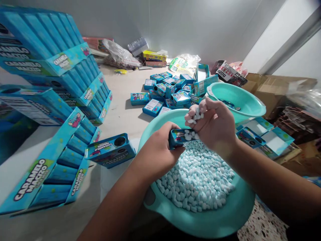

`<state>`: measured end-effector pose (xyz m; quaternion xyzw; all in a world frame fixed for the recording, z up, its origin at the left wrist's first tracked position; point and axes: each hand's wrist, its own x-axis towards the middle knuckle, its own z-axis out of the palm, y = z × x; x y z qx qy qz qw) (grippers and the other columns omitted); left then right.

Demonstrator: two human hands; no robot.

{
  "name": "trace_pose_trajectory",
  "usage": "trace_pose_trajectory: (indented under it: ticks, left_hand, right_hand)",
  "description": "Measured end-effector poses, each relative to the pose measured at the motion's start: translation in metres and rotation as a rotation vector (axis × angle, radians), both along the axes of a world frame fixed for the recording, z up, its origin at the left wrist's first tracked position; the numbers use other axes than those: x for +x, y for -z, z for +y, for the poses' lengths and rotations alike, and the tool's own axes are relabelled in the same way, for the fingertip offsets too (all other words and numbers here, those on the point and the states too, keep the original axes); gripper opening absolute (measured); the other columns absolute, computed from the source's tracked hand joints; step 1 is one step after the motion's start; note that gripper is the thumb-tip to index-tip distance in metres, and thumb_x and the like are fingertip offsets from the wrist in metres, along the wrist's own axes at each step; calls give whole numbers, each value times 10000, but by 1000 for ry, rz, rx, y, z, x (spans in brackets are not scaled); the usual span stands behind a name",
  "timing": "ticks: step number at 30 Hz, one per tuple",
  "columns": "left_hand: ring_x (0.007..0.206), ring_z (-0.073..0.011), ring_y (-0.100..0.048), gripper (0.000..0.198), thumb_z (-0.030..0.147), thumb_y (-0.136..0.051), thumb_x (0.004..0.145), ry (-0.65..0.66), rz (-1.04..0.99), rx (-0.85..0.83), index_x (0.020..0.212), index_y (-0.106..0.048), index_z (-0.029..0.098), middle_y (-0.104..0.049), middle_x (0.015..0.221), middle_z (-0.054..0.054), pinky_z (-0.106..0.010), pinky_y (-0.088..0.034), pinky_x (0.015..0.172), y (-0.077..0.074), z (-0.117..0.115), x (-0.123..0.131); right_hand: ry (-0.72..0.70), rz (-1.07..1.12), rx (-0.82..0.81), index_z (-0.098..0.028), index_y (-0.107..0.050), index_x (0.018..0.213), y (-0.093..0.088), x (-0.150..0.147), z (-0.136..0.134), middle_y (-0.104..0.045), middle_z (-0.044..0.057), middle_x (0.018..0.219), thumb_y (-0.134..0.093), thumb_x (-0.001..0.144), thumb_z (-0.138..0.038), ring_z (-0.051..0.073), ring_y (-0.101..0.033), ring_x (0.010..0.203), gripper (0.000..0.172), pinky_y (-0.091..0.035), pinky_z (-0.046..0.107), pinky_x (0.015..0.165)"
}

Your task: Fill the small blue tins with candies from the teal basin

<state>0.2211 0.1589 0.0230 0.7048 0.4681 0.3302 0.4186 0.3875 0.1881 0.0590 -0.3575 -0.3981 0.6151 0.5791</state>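
Note:
My left hand point(162, 152) grips a small blue candy box point(177, 137) tilted over the large turquoise bowl point(208, 227). White candies point(190, 134) show at the box's open end. Palm up and fingers curled, my right hand point(218, 125) cups a few pale candies point(197, 115) just above that end. Beneath both hands, the bowl holds a heap of pale blue and white candies point(198, 184). One more blue box point(111, 150) with a dark round cutout lies left of the bowl, apart from my hands.
Stacked display cartons point(57, 63) of blue boxes rise at the left, with a tilted display tray point(37, 177) nearer me. Loose boxes point(173, 90) pile up behind the bowl. A second turquoise bowl point(237, 93) stands at right, near cardboard cartons point(283, 90). Plastic bags point(120, 55) lie along the wall.

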Motion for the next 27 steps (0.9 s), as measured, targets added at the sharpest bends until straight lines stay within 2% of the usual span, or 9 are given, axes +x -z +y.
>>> trace_pose_trajectory:
  ticks: [4,9,12,15,20,27]
  left_hand:
    - [799,-176,-626,319,225,-691,793,-17,11,33,1090,-576,234,-671,950,1,-314,-485,710,0,0,1]
    - [805,-171,-645,356,247,-714,790,-45,-23,51,1120,-581,224,-681,977,-6,-300,-502,726,2,0,1]
    - [803,-168,-650,377,258,-729,786,-75,-34,71,1133,-585,228,-683,978,-1,-288,-507,721,3,0,1]
    - [847,-176,-662,402,266,-740,785,-85,-72,65,1153,-579,241,-686,996,5,-277,-517,724,4,0,0]
    - [902,-194,-674,408,280,-752,785,-115,-106,53,1152,-580,232,-688,1058,-15,-290,-537,763,3,0,0]
    - [847,-180,-658,384,288,-758,787,-169,-87,65,1126,-586,233,-682,992,-3,-293,-518,739,3,1,0]
  right_hand:
    - [-10,21,-22,-231,-500,614,-3,3,1,-566,-12,645,-536,929,-418,123,-583,620,368,-557,321,729]
    - [-4,25,-29,-229,-474,583,-4,6,4,-582,-4,651,-541,948,-477,152,-640,725,446,-563,372,825]
    - [-59,-64,16,-230,-499,580,-2,5,3,-613,11,681,-539,940,-528,180,-665,811,469,-556,403,871]
    - [-113,-209,134,-228,-568,598,1,3,-1,-653,26,742,-579,913,-548,201,-667,897,449,-537,404,912]
    - [-115,-353,266,-217,-682,685,8,2,-4,-699,46,909,-606,905,-527,218,-636,1060,388,-501,385,959]
    - [-130,-323,235,-238,-760,915,8,3,-3,-721,55,1085,-551,940,-562,220,-623,1150,386,-460,376,1024]
